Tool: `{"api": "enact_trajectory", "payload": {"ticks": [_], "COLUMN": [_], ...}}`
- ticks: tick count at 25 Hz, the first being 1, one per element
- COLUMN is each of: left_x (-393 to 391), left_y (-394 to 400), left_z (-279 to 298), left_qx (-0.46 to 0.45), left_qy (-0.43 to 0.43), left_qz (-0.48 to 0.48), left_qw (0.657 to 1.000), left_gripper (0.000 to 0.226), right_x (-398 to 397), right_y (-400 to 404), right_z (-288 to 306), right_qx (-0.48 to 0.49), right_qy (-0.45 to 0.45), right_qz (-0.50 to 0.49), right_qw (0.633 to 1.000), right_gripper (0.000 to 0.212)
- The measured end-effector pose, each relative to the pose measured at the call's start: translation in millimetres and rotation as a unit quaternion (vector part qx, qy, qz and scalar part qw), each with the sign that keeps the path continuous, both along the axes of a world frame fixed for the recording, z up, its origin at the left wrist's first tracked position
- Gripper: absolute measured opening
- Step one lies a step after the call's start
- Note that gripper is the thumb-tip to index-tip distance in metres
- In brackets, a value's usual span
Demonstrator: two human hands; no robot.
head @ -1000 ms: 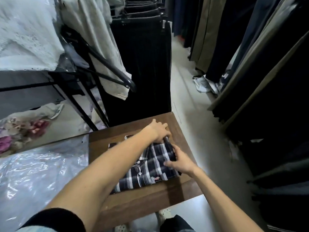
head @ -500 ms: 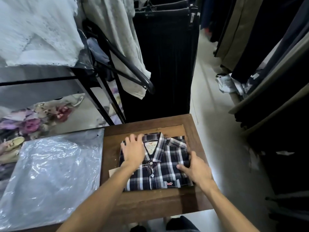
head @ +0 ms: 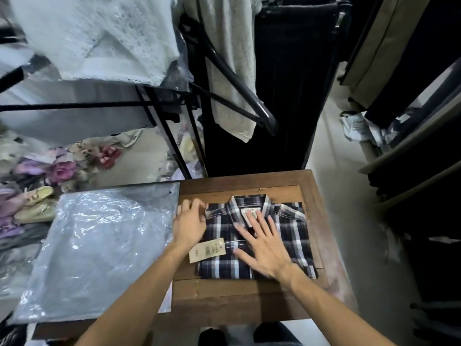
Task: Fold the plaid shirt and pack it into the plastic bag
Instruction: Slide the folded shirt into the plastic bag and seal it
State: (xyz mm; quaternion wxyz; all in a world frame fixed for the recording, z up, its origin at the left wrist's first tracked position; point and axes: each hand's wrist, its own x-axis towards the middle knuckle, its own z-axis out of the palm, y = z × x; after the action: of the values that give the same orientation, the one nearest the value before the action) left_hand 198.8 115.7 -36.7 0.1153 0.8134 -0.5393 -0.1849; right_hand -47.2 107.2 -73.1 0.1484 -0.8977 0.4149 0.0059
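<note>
A person is pressing a folded plaid shirt (head: 259, 236) flat on a wooden counter (head: 239, 293), collar up and facing away. The right hand (head: 264, 243) is lying open, fingers spread, palm down on the shirt front and holding nothing, apparently to keep the folds from springing apart. The left hand (head: 190, 224) is resting at the shirt's left shoulder edge, fingers loosely curled against the cloth; whether its grip is closing on the fabric cannot be told. A paper price tag (head: 207, 250) is sticking out just below that hand. The plastic bag (head: 99, 248) is lying flat just left of the left hand, within easy reach for packing, not yet begun.
</note>
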Motion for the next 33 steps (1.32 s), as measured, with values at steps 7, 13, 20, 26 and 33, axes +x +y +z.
{"api": "enact_trajectory", "payload": {"ticks": [7, 13, 20, 26, 33], "left_x": [59.9, 72.6, 77.5, 75.2, 59.4], "left_y": [51.2, 54.3, 64.6, 73.9, 73.2], "left_z": [-6.8, -11.3, -7.2, -2.9, 8.3], "left_qx": [0.150, 0.102, 0.073, 0.071, 0.067], "left_qy": [-0.039, -0.008, 0.036, 0.059, 0.083], "left_qz": [0.085, 0.041, 0.077, 0.086, 0.093], "left_qw": [0.984, 0.994, 0.994, 0.992, 0.990], "left_gripper": [0.046, 0.024, 0.018, 0.016, 0.013], "right_x": [19.5, 77.0, 104.5, 139.2, 170.8], "right_y": [-3.3, -46.7, -55.0, -71.3, -71.0], "right_z": [-12.2, 21.6, 1.1, 36.1, 59.6], "right_qx": [-0.025, -0.031, -0.008, -0.052, 0.007], "right_qy": [0.058, 0.055, 0.162, 0.194, 0.265], "right_qz": [0.070, 0.305, 0.406, 0.467, 0.475], "right_qw": [0.996, 0.950, 0.899, 0.861, 0.839], "right_gripper": [0.069, 0.060, 0.067, 0.043, 0.028]}}
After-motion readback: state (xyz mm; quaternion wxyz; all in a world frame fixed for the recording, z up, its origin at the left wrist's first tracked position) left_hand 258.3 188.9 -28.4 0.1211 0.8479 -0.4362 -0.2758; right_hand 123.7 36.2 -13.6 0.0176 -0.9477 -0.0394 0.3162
